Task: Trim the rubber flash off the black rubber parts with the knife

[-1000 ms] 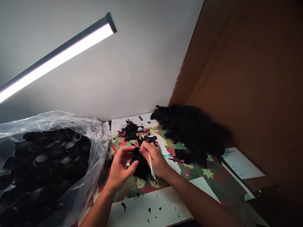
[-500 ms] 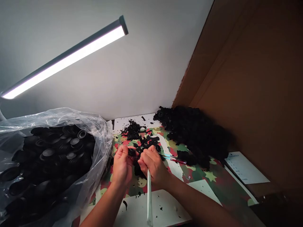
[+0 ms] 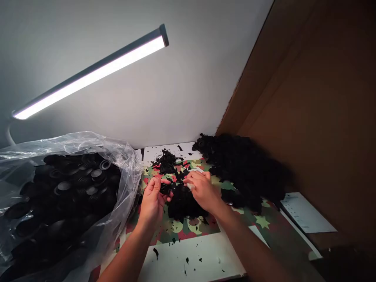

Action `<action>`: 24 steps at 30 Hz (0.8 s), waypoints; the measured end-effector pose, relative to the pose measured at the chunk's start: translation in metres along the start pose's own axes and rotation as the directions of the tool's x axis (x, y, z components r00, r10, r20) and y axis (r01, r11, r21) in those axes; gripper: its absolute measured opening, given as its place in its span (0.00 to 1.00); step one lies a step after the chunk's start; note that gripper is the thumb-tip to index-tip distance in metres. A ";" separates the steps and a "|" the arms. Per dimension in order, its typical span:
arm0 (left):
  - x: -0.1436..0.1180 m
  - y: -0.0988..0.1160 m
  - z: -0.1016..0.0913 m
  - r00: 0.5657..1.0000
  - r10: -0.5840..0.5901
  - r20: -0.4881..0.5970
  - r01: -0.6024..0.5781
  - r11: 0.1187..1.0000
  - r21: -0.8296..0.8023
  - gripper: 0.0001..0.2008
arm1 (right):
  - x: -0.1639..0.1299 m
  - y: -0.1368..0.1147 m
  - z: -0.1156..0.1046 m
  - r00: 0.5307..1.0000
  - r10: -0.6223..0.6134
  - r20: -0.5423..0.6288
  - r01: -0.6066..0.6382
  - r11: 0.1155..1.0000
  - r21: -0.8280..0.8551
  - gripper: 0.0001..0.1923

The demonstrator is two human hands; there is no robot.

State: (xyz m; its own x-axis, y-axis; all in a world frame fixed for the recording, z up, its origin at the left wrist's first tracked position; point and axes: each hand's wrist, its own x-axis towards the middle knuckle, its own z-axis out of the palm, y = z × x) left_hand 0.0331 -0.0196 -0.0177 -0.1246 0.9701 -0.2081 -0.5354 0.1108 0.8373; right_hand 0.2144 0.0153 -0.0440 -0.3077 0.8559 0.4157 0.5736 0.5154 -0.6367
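Pinched in the fingers of my left hand [image 3: 152, 197] is a small black ribbed rubber part [image 3: 165, 189], held upright over the mat. My right hand [image 3: 204, 192] is closed just to the right, apart from that part. A short whitish piece [image 3: 190, 185] shows at its fingertips, apparently an end of the pale rod; the rest is hidden. Below and between both hands lies a heap of black rubber pieces [image 3: 186, 205] on the camouflage-patterned mat [image 3: 194, 229].
At left is a clear plastic bag [image 3: 129, 172] full of round black parts [image 3: 63, 187]. A large black pile [image 3: 243, 168] lies against the cardboard wall [image 3: 308, 117]. Black scraps [image 3: 166, 161] litter the mat. A printed paper [image 3: 308, 213] is at right; a tube lamp [image 3: 94, 74] hangs above.
My right hand has moved right, away from the rubber part, and turned; the long pale rod no longer points toward me. My left hand stays nearly in place, still holding the part.
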 end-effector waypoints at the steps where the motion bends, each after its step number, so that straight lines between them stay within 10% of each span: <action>1: 0.000 -0.002 0.000 1.000 -0.019 -0.006 0.019 1.000 0.014 0.27 | 0.000 -0.001 0.002 1.000 0.010 0.013 -0.010 1.000 0.021 0.15; 8: 0.002 -0.013 -0.010 0.999 -0.031 0.013 0.029 0.984 0.173 0.30 | -0.004 -0.033 0.015 0.998 -0.005 0.069 -0.024 0.911 0.411 0.07; 15: -0.004 0.004 -0.013 0.888 0.366 0.280 -0.459 0.656 0.598 0.19 | -0.006 -0.045 0.010 0.995 0.071 -0.076 -0.029 0.893 0.450 0.15; 24: -0.004 0.010 -0.011 0.905 0.374 0.205 -0.426 0.775 0.466 0.11 | -0.008 -0.051 0.010 0.984 0.174 -0.044 -0.105 0.754 0.649 0.17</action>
State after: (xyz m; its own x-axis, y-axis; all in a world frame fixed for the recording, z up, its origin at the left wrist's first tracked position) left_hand 0.0192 -0.0250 -0.0143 -0.1412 0.9632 0.2285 0.0272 -0.2270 0.9735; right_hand 0.1801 -0.0176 -0.0209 -0.1692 0.9299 0.3265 -0.0283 0.3265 -0.9448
